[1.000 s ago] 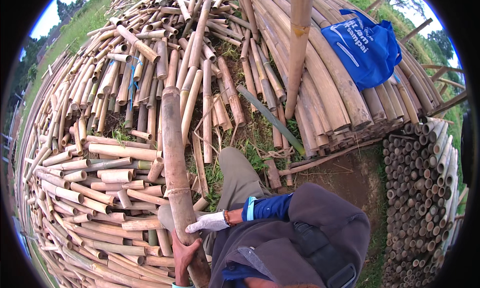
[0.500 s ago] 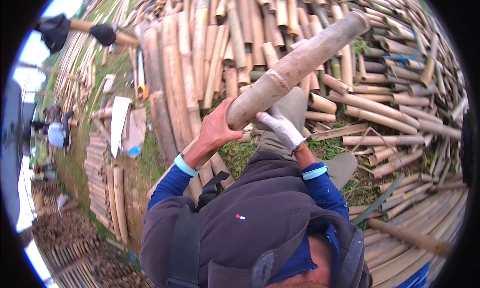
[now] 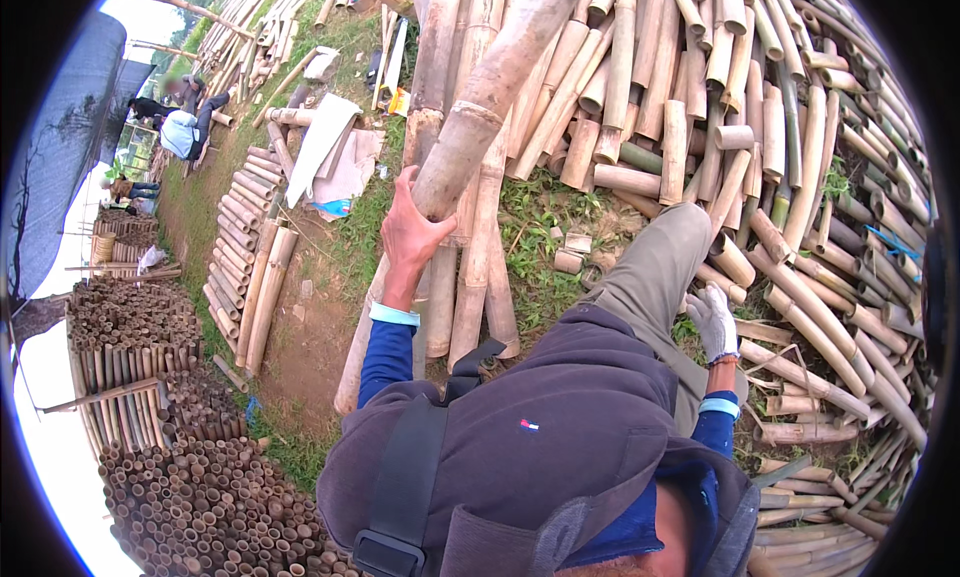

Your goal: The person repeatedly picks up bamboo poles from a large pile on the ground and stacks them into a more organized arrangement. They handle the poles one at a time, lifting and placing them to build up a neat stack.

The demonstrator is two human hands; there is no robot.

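My gloved right hand (image 3: 712,320) has come off the long tan bamboo pole (image 3: 497,82), fingers loosely apart at centre right, leaving my bare left hand (image 3: 412,232) alone clamped beneath it, upper centre.

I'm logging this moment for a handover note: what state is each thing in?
Left hand: bare, gripping the bamboo pole.
Bamboo pole: lifted, slanting up and away.
Right hand: gloved, holding nothing, lowered beside the leg.
Bamboo pile: cut lengths lying loose on the ground.
Bamboo bundles: stacked, cut ends showing.
Pale sheet: lying crumpled on the grass.
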